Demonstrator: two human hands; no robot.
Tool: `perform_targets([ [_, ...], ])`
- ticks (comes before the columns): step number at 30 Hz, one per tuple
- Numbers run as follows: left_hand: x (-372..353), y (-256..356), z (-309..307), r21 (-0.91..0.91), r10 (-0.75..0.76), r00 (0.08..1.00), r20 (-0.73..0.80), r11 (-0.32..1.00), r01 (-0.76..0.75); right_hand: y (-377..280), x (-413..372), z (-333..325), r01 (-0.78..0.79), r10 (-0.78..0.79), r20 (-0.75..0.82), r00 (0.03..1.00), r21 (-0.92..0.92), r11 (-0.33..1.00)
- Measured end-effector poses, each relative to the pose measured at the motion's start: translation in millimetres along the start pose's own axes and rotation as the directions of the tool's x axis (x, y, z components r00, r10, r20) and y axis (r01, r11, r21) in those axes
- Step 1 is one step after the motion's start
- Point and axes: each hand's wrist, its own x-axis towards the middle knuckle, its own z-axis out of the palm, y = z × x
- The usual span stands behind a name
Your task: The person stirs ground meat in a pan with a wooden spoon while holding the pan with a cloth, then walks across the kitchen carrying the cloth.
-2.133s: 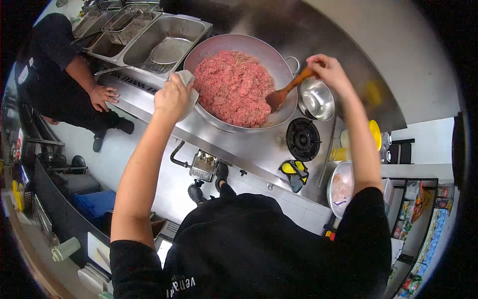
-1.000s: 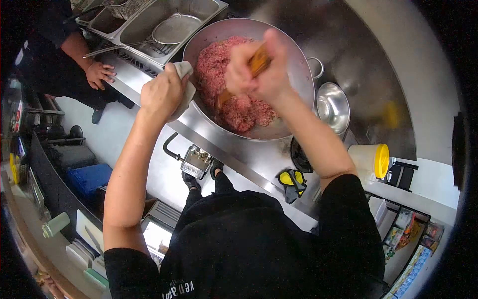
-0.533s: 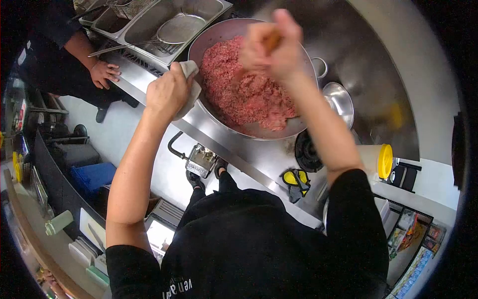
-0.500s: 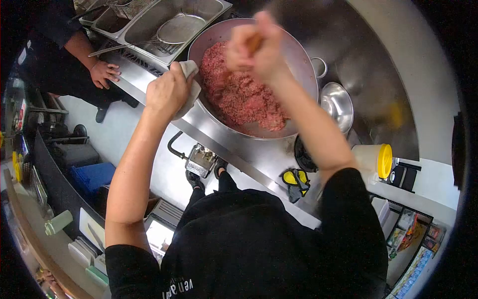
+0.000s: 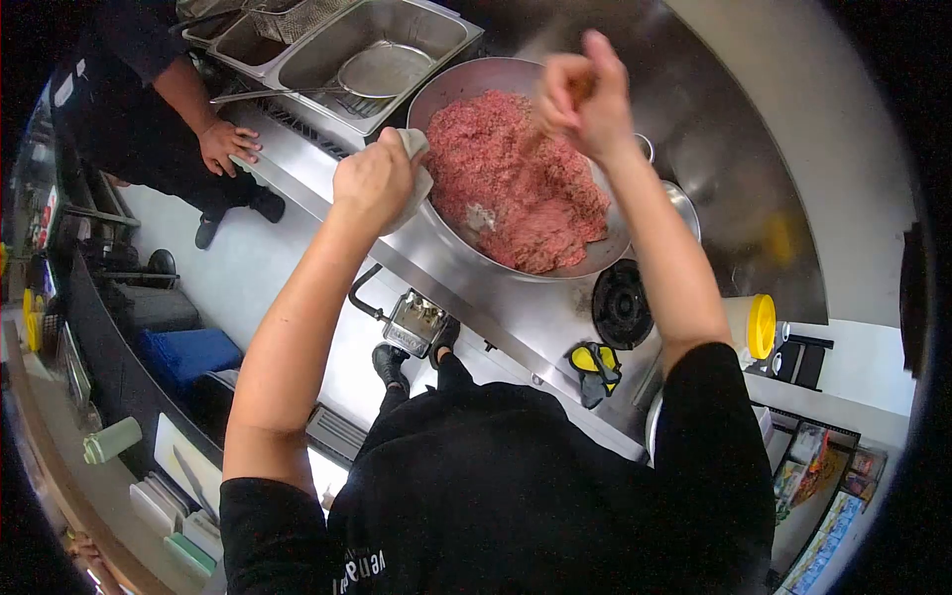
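A wide, round pan (image 5: 617,260) holds a mound of pink ground meat (image 5: 501,164). My left hand (image 5: 375,183) is closed around a folded, pale cloth (image 5: 416,178) at the pan's left rim. Above the far right part of the meat, my right hand (image 5: 593,104) is wrapped around a brown handle (image 5: 581,91). The tool's lower end is blurred and cannot be told apart from the meat. A small whitish patch (image 5: 481,217) shows at the meat's near left side.
Steel basins (image 5: 377,30) stand beyond the pan at left, with a round strainer (image 5: 385,69) over one. At right are a metal bowl (image 5: 684,213), a black burner part (image 5: 623,302), yellow-grey gloves (image 5: 595,372) and a yellow-lidded tub (image 5: 761,325). A co-worker's hand (image 5: 228,147) rests on the counter edge.
The pan and counter appear farther right and slightly lower in view. My right hand has moved right with the handle. The meat has been shifted about, and the whitish patch now shows.
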Motion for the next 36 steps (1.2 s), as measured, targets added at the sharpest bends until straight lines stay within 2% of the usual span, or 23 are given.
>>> perform_targets([
  [4, 0, -2, 3, 0.021, -0.008, 1.0, 0.001, 1.0, 0.008, 59, 51, 38, 0.155, -0.116, -0.205, 0.972, 0.182, 0.971],
  [5, 0, -2, 2, 0.018, -0.01, 1.0, 0.008, 1.0, 0.01, 76, 44, 35, 0.154, -0.116, -0.203, 0.972, 0.183, 0.971],
  [7, 1, -3, 1, 0.014, -0.004, 1.0, 0.014, 1.0, 0.004, 103, 28, 25, -0.031, 0.075, -0.24, 0.968, 0.183, 0.983],
  [9, 1, -5, 4, -0.01, -0.015, 1.0, 0.02, 1.0, 0.015, 98, -14, 15, -0.169, 0.22, -0.254, 0.942, 0.209, 0.963],
  [11, 2, -5, 2, -0.041, -0.024, 0.999, 0.048, 0.999, 0.026, 69, -61, 5, -0.169, 0.228, -0.325, 0.918, 0.2, 0.965],
  [13, 1, -5, 0, -0.074, -0.048, 0.995, 0.083, 0.996, 0.055, 49, -82, -10, -0.023, 0.1, -0.291, 0.951, 0.257, 0.966],
  [14, 1, -4, 0, -0.058, -0.046, 0.996, 0.077, 0.997, 0.05, 36, -76, -6, -0.028, 0.104, -0.289, 0.952, 0.257, 0.966],
  [16, 2, -3, 0, -0.033, -0.034, 0.997, 0.066, 0.999, 0.036, 4, -50, -6, 0.099, -0.047, -0.285, 0.957, 0.172, 0.98],
  [17, 3, -4, 2, -0.024, -0.028, 0.998, 0.056, 0.999, 0.03, 6, -34, -5, 0.106, -0.053, -0.285, 0.957, 0.173, 0.979],
  [19, 4, -5, 3, -0.011, -0.026, 0.999, 0.044, 1.0, 0.026, 16, 7, 5, 0.155, -0.103, -0.437, 0.893, 0.083, 0.984],
  [20, 4, -5, 4, -0.021, -0.034, 0.997, 0.064, 0.999, 0.035, 34, 16, 3, 0.156, -0.103, -0.437, 0.894, 0.086, 0.984],
  [22, 2, -5, 6, -0.032, -0.041, 0.995, 0.088, 0.999, 0.044, 86, 18, 0, 0.002, 0.024, -0.662, 0.749, 0.038, 0.999],
  [23, 1, -5, 6, -0.029, -0.042, 0.996, 0.082, 0.999, 0.044, 92, 6, 2, 0.001, 0.024, -0.662, 0.749, 0.037, 0.999],
  [25, 0, -6, 5, -0.031, -0.043, 0.997, 0.068, 0.999, 0.045, 90, -33, 7, 0.056, 0.133, -0.669, 0.731, 0.253, 0.966],
  [27, 1, -6, 6, -0.081, -0.076, 0.996, 0.048, 0.994, 0.079, 83, -73, 19, 0.069, 0.101, -0.626, 0.774, 0.242, 0.968],
  [30, -1, -7, 8, -0.113, -0.079, 0.997, -0.015, 0.991, 0.077, 28, -115, 49, 0.149, 0.051, -0.585, 0.809, 0.288, 0.946],
  [32, -3, -11, 15, -0.13, -0.066, 0.997, -0.037, 0.99, 0.061, 8, -131, 60, 0.344, -0.25, -0.49, 0.835, 0.111, 0.932],
  [33, -3, -11, 17, -0.138, -0.055, 0.995, -0.081, 0.989, 0.044, 17, -136, 63, 0.35, -0.255, -0.494, 0.832, 0.11, 0.93],
  [35, -7, -14, 21, -0.188, -0.043, 0.992, -0.121, 0.982, 0.02, 63, -148, 62, 0.117, -0.075, -0.636, 0.768, 0.024, 0.993],
  [36, -13, -14, 15, -0.187, -0.034, 0.991, -0.13, 0.982, 0.009, 88, -152, 53, -0.006, 0.025, -0.648, 0.762, 0.031, 1.0],
])
